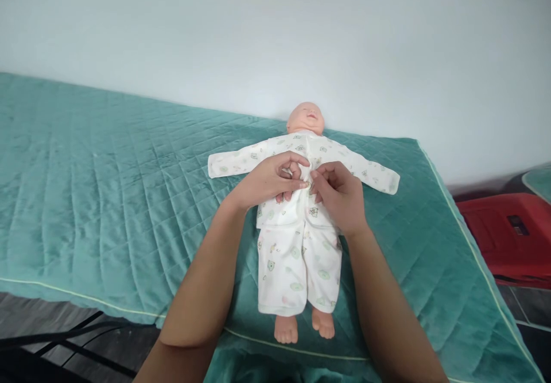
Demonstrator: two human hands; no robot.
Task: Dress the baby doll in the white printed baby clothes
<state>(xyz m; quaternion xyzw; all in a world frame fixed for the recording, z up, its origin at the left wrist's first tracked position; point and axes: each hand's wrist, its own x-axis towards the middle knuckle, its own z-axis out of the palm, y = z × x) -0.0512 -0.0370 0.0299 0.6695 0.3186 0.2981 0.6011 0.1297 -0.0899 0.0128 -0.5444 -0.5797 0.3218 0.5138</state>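
Note:
A baby doll (pixel 306 119) lies on its back, dressed in a white printed shirt (pixel 279 215) and matching trousers (pixel 282 274). Its sleeves stretch out to both sides and its bare feet show below the trouser legs. Over the chest, my left hand (pixel 275 176) has its thumb and fingertips closed on the front edge of the shirt. My right hand (pixel 341 192) faces it from the other side, thumb and fingers pinching the same front opening. The fingertips nearly meet, and the fastening between them is too small and too covered to make out.
A green quilted cover (pixel 129 199) with a pale piped edge lies under the doll. Behind it rises a plain white wall (pixel 258 33). Off the right edge stands a red plastic seat (pixel 503 233). Dark metal legs (pixel 64 334) show at the lower left.

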